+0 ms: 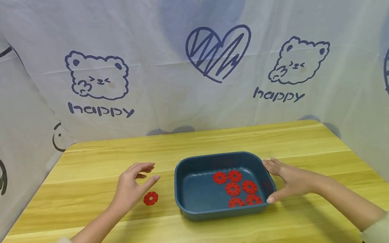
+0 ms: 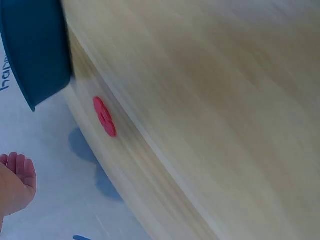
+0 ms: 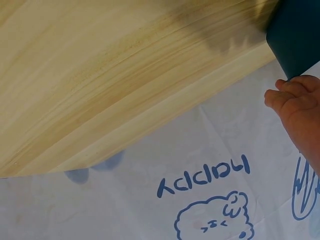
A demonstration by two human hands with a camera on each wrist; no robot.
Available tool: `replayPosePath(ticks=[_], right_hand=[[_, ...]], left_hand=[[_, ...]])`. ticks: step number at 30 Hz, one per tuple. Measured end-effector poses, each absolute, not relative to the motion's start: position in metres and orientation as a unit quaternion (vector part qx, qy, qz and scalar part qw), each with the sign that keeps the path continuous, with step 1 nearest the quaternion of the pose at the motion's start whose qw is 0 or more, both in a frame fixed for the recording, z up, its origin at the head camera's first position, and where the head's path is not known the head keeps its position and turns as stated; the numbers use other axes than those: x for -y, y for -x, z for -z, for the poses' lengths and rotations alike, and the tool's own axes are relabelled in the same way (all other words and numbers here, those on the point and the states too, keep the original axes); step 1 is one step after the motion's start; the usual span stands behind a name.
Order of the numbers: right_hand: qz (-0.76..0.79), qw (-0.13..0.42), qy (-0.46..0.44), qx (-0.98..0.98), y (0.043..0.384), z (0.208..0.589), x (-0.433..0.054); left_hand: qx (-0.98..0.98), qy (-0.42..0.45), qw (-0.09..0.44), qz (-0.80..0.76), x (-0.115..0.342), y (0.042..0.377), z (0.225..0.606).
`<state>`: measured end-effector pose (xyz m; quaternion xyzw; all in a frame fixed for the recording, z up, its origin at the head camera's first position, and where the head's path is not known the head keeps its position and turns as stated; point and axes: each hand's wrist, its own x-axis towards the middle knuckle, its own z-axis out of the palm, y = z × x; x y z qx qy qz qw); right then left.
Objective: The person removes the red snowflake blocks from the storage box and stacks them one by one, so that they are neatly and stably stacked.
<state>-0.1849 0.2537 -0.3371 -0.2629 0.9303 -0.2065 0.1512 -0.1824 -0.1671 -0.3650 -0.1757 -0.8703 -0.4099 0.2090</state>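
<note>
A dark blue rectangular basin [image 1: 202, 212] stands on the table with several red notched plastic discs [image 1: 233, 189] lying in its right half. One more red notched disc [image 1: 150, 198] lies on the wood to the left of the basin. Just above and behind that disc is my left hand [image 1: 130, 187], its thumb and fingers spread apart and nothing between them. My right hand [image 1: 291, 178] rests at the basin's right end, fingertips on the far part of the rim and thumb at the near corner. In the right wrist view its bent fingers [image 3: 295, 92] meet the rim.
The light wooden table [image 1: 80, 166] has rounded far corners. Behind it and at both sides hangs a white cloth [image 1: 163, 85] with printed bears, hearts and lettering.
</note>
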Motion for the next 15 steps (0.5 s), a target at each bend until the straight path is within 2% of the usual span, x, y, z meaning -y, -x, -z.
replayPosePath(ticks=[15], right_hand=[[0.219, 0.151, 0.265, -0.927, 0.184, 0.339, -0.254]], left_hand=[[0.823, 0.222, 0.236, 0.466, 0.134, 0.188, 0.366]])
